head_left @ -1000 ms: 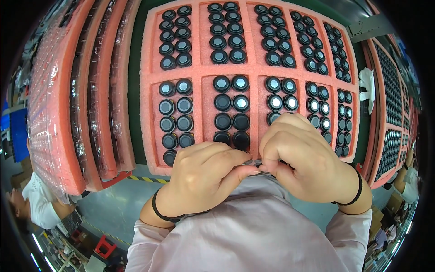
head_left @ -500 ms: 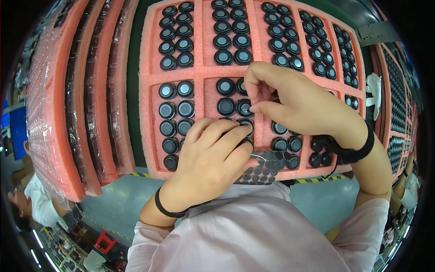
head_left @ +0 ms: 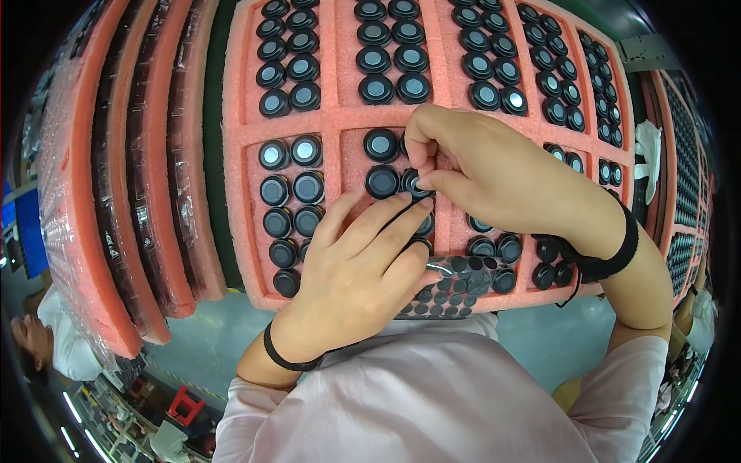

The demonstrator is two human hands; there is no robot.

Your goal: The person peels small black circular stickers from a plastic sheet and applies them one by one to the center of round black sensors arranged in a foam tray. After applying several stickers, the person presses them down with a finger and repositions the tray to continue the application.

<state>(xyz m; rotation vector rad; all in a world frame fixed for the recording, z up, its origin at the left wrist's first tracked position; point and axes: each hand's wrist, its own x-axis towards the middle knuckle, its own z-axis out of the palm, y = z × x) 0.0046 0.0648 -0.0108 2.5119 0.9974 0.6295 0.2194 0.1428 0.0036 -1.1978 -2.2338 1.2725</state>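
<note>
In a pink foam tray [head_left: 332, 123], black round parts with flat tops stand in paired columns; some tops are pale grey, others dark. My right hand [head_left: 471, 158] is closed in a pinch over one black part [head_left: 417, 184], its thumb tip at that part's top. Whatever lies between those fingertips is too small to make out. My left hand [head_left: 367, 266] lies across the nearer parts, with its index and middle fingertips beside the same part. Under its thumb, a clear sheet with rows of black discs [head_left: 455, 289] is held, bent and shiny. My palm hides several parts.
Pink foam trays wrapped in clear film [head_left: 85, 193] stand tilted on the left. Another filled tray [head_left: 679, 170] is at the far right, with a white cloth [head_left: 647, 154] beside it. A red stool [head_left: 183, 409] and another person [head_left: 58, 332] are at lower left.
The view has shifted slightly over the tray. My left fingertips have come closer to the part under my right hand. The right hand keeps its pinch there.
</note>
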